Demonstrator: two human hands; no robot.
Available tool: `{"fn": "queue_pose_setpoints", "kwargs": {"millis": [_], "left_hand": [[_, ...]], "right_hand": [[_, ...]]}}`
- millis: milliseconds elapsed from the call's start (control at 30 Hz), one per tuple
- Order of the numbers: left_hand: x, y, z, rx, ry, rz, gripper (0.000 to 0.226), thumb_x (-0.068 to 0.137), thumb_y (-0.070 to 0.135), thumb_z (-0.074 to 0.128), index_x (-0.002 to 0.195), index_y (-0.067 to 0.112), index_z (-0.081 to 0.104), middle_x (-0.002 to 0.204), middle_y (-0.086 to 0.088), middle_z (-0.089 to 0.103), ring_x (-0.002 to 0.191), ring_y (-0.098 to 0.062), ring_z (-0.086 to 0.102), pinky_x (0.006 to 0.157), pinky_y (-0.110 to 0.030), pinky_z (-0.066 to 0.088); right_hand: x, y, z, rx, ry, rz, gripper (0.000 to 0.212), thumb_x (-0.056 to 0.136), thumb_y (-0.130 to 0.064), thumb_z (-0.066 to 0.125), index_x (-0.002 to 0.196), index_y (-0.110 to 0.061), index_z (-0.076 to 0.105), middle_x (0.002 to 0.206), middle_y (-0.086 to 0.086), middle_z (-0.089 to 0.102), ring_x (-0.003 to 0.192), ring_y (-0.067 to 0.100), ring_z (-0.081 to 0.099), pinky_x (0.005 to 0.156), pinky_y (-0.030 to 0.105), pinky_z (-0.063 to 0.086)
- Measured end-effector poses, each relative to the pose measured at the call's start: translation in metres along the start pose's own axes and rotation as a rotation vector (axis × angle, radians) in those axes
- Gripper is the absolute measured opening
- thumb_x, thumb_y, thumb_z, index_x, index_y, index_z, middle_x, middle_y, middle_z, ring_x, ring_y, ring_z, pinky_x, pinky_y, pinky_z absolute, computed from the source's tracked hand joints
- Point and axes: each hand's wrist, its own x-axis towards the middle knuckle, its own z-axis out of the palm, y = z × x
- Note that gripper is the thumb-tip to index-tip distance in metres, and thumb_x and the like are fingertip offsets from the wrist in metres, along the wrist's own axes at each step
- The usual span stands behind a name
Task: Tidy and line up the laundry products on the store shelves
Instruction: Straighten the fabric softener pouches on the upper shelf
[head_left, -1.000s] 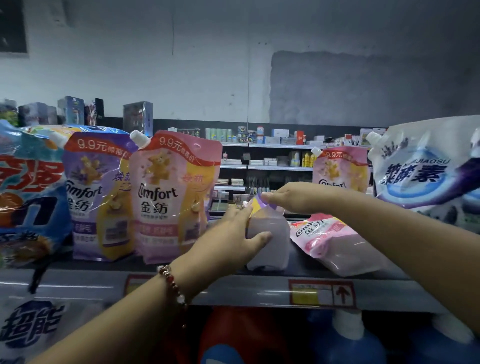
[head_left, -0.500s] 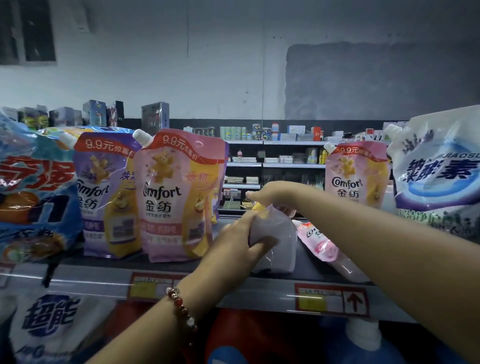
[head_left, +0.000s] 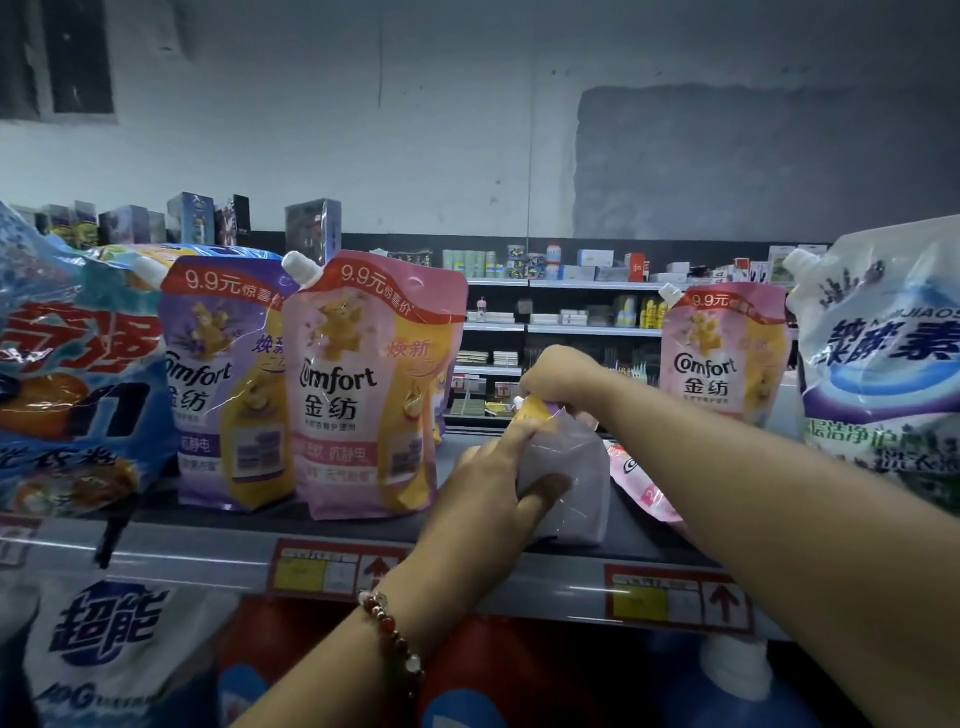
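Both hands clamp a pale lilac plastic refill pouch (head_left: 569, 483) at the grey metal shelf (head_left: 208, 545) edge: left hand (head_left: 485, 499) fingers curled round its side, right hand (head_left: 558, 374) pinching its top. Open shelf lies between it and the upright pink Comfort pouch (head_left: 371, 384).

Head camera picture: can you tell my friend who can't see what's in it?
Two hands hold a pale pouch upright on a store shelf: the left hand grips its side, the right hand pinches its top. Pink and purple Comfort pouches stand left; another pink pouch lies flat right.
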Motion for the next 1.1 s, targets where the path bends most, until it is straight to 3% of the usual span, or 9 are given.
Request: {"fn": "queue_pose_setpoints", "kwargs": {"millis": [133,267,333,467,533,633,800,967,1100], "left_hand": [[-0.003,-0.006,0.002,-0.076,0.017,0.046,0.052,0.089,0.044,0.062,0.138,0.043,0.044,0.127,0.013,0.06,0.119,-0.014,0.054,0.098,-0.04,0.049],[-0.005,-0.002,0.002,-0.083,0.026,0.109,0.05,0.092,0.044,0.056,0.141,0.04,0.046,0.141,0.021,0.048,0.132,-0.007,0.043,0.109,-0.037,0.041],[-0.009,0.007,-0.002,-0.128,0.032,0.11,0.047,0.094,0.053,0.046,0.139,0.04,0.051,0.14,0.029,0.042,0.134,0.001,0.036,0.113,-0.027,0.032],[-0.011,0.021,-0.006,-0.385,0.082,0.011,0.036,0.092,0.059,0.035,0.109,0.049,0.065,0.132,0.013,0.048,0.127,0.003,0.044,0.111,-0.024,0.034],[-0.007,0.024,-0.006,-0.415,0.114,-0.072,0.03,0.095,0.059,0.043,0.117,0.048,0.058,0.134,0.012,0.043,0.124,-0.002,0.047,0.112,-0.028,0.036],[0.0,0.025,-0.006,-0.41,0.04,-0.202,0.077,0.083,0.069,0.049,0.15,0.04,0.025,0.138,0.012,0.033,0.126,-0.009,0.04,0.113,-0.038,0.036],[0.018,0.028,-0.001,-0.584,-0.097,-0.306,0.12,0.066,0.077,0.058,0.154,0.039,-0.013,0.161,0.002,0.026,0.142,-0.023,0.036,0.113,-0.044,0.037],[0.028,0.027,0.012,-0.646,-0.045,-0.256,0.141,0.048,0.068,0.088,0.149,0.054,-0.008,0.154,0.007,0.032,0.133,-0.018,0.046,0.108,-0.044,0.045],[0.03,0.028,0.014,-0.625,-0.022,-0.227,0.146,0.041,0.064,0.09,0.148,0.056,-0.009,0.153,0.005,0.032,0.132,-0.017,0.045,0.105,-0.047,0.048]], "right_hand": [[0.001,0.0,-0.017,0.115,0.004,-0.034,0.03,0.089,-0.003,0.046,0.06,-0.008,0.049,0.06,0.009,0.053,0.043,0.015,0.049,0.032,0.013,0.032],[-0.003,-0.002,-0.032,0.338,0.069,-0.003,0.023,0.088,-0.003,0.053,0.065,-0.006,0.05,0.054,0.012,0.052,0.036,0.021,0.052,0.036,0.018,0.043],[-0.008,-0.002,-0.037,0.389,0.056,0.009,0.022,0.089,-0.005,0.056,0.067,-0.007,0.051,0.055,0.012,0.053,0.038,0.022,0.054,0.038,0.02,0.047],[-0.018,0.004,-0.054,0.516,0.06,0.021,0.025,0.093,-0.003,0.055,0.069,-0.006,0.051,0.049,0.009,0.054,0.028,0.015,0.053,0.032,0.019,0.044],[-0.023,0.007,-0.063,0.579,0.064,0.014,0.017,0.096,-0.005,0.055,0.079,-0.005,0.054,0.06,0.009,0.06,0.039,0.016,0.06,0.041,0.024,0.053],[-0.03,0.011,-0.077,0.681,0.075,-0.024,0.013,0.097,-0.008,0.058,0.084,-0.005,0.057,0.071,0.009,0.064,0.053,0.019,0.063,0.056,0.033,0.056],[-0.044,0.013,-0.095,0.798,0.032,-0.059,0.01,0.097,-0.008,0.056,0.088,-0.007,0.058,0.078,0.01,0.068,0.056,0.018,0.067,0.053,0.032,0.058],[-0.051,0.021,-0.103,0.908,0.022,-0.033,0.009,0.098,-0.011,0.055,0.103,-0.005,0.06,0.095,0.012,0.072,0.076,0.025,0.07,0.063,0.036,0.059],[-0.054,0.033,-0.102,1.0,0.005,0.003,0.011,0.098,-0.013,0.056,0.105,-0.006,0.061,0.085,0.01,0.074,0.065,0.021,0.072,0.055,0.031,0.057]]}}
